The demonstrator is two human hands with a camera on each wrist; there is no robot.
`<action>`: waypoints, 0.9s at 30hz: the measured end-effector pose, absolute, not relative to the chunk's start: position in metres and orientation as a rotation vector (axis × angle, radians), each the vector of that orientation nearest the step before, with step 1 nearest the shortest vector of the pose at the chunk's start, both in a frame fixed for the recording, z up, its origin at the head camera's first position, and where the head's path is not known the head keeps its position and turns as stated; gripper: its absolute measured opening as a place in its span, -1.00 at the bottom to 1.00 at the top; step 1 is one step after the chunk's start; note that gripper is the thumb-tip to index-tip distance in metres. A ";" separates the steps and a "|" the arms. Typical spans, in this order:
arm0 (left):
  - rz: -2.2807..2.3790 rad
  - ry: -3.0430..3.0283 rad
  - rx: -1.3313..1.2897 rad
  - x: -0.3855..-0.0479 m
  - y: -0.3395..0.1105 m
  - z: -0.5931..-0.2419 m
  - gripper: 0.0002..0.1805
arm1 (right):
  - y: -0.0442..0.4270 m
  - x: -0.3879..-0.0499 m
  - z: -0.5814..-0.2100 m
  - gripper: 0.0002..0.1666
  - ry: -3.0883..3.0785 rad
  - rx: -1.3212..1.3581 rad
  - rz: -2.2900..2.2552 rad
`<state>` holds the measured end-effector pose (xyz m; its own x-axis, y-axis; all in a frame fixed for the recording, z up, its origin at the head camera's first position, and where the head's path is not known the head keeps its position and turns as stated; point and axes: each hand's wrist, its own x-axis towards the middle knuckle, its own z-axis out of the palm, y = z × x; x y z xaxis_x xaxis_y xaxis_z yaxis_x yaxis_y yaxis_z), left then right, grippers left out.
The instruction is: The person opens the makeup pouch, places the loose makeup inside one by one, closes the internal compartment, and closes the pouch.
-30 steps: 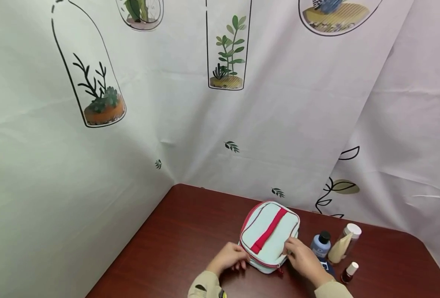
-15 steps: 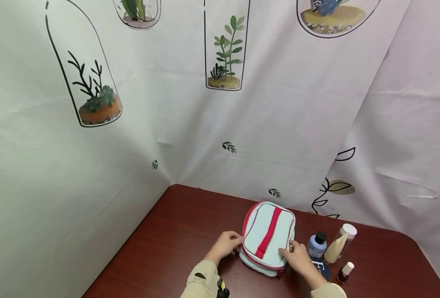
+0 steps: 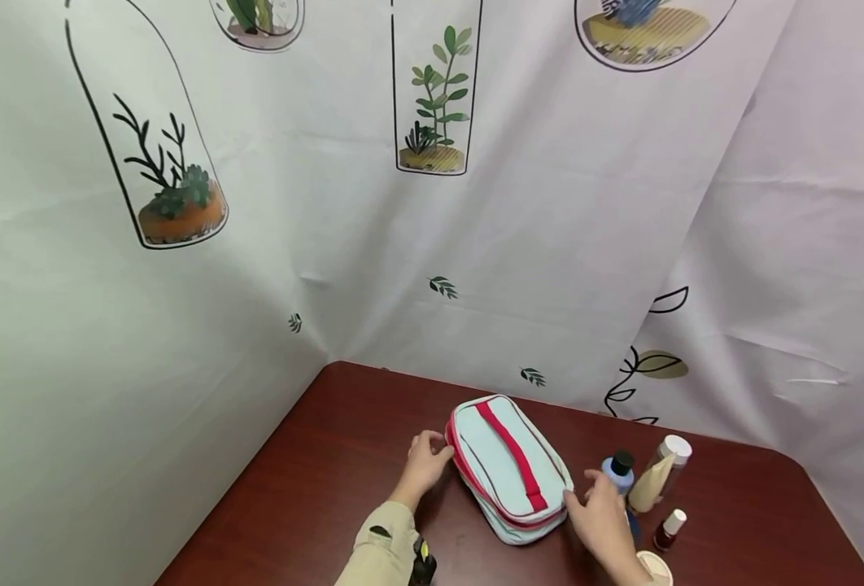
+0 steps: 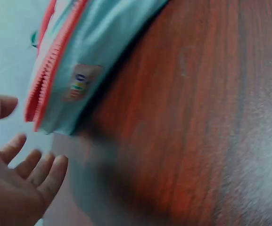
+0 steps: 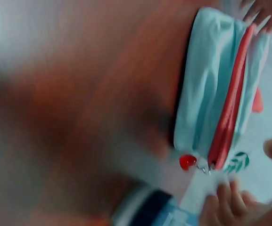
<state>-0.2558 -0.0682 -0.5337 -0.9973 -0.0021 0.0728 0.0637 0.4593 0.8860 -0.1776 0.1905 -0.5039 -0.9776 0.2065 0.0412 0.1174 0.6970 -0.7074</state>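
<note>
Table [image 3: 300, 488] | blue bottle [image 3: 621, 479] beside right grip [image 3: 600, 519] | bag [image 3: 492, 448] near left grip [image 3: 421, 465] | both spread, empty

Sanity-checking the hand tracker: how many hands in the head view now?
2. The left hand is beside the bag's left edge; the right hand is by its right side at the near end, close to the blue bottle. Both show plainly.

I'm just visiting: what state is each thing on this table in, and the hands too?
Bag: lying, red strap uppermost
Zipper: parted at one corner, elsewhere unclear
Light-blue bottle: standing, capped
White-topped bottle: standing, capped
Cream tube: tilted
Small dark-red bottle: standing, capped
Dark blue item: mostly hidden, unclear
Left hand: relaxed, gripping nothing
Right hand: relaxed, gripping nothing
</note>
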 end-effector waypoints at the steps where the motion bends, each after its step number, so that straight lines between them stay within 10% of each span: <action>1: -1.621 -2.617 -0.038 -0.257 -0.068 -0.536 -0.54 | 0.188 -0.176 -0.506 -0.35 -2.781 -0.297 1.217; 10: -1.962 -2.486 -0.119 -0.247 -0.051 -0.551 -0.25 | 0.165 -0.175 -0.522 0.00 -2.785 -0.348 1.363; 27: -1.851 -2.437 0.084 -0.242 -0.057 -0.557 -0.64 | 0.183 -0.189 -0.521 -0.40 -2.643 -0.318 1.157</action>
